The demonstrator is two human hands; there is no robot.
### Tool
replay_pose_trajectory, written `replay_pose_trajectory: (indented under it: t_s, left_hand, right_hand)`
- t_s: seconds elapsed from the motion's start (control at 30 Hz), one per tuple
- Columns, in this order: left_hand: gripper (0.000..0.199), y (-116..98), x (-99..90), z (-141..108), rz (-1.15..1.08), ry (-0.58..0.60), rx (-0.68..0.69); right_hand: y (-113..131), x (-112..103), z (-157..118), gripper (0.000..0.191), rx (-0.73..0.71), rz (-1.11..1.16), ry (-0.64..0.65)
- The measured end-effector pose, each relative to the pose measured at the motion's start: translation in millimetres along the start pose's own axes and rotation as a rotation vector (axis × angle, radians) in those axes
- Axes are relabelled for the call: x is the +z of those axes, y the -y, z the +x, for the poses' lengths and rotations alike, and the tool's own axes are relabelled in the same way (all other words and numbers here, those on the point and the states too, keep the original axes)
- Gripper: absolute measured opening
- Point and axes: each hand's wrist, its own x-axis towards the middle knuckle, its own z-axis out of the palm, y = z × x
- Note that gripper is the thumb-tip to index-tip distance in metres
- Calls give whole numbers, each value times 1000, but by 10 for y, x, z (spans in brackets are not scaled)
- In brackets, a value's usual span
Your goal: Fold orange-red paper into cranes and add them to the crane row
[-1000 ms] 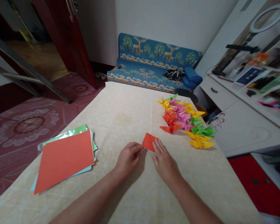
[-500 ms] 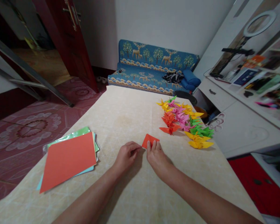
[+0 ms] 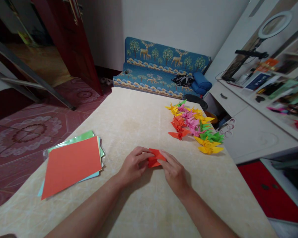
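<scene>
A small folded piece of red-orange paper (image 3: 155,158) is between my two hands over the middle of the table (image 3: 144,112). My left hand (image 3: 136,163) pinches its left edge. At the right edge, the fingers of my right hand (image 3: 175,170) grip the same paper. Some folds of the paper stand partly open, and their details are too small to make out. Several folded paper cranes in yellow, pink, red and green (image 3: 192,124) lie to the right, beyond my right hand. On the left rests a stack of paper sheets with a red-orange one (image 3: 72,165) on top.
Behind the table stands a blue sofa (image 3: 151,77) with a deer pattern. A white cabinet (image 3: 258,129) with a ring light (image 3: 275,24) and cluttered shelves is on the right. At the left are a red door (image 3: 67,43) and a metal ladder frame (image 3: 52,92).
My left hand has taken hold of the paper's left edge. My right hand has shifted from the top of the paper to its right side. The paper has been turned and partly opened.
</scene>
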Motion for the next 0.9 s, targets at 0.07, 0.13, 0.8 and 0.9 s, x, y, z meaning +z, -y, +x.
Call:
replay_pose_trajectory:
  t_s: [0.07, 0.13, 0.8, 0.9]
  left_hand:
    - [39, -19, -17, -11, 17, 118, 39]
    - [39, -34, -22, -17, 54, 204, 37]
    - [17, -11, 169, -12, 133, 229, 102]
    - [17, -44, 190, -7, 135, 256, 121]
  right_hand:
    - [53, -13, -39, 33, 97, 13, 3]
    - [64, -13, -83, 32, 192, 31, 2]
    - [60, -40, -311, 22, 476, 89, -52]
    - [42, -21, -305, 24, 475, 96, -53]
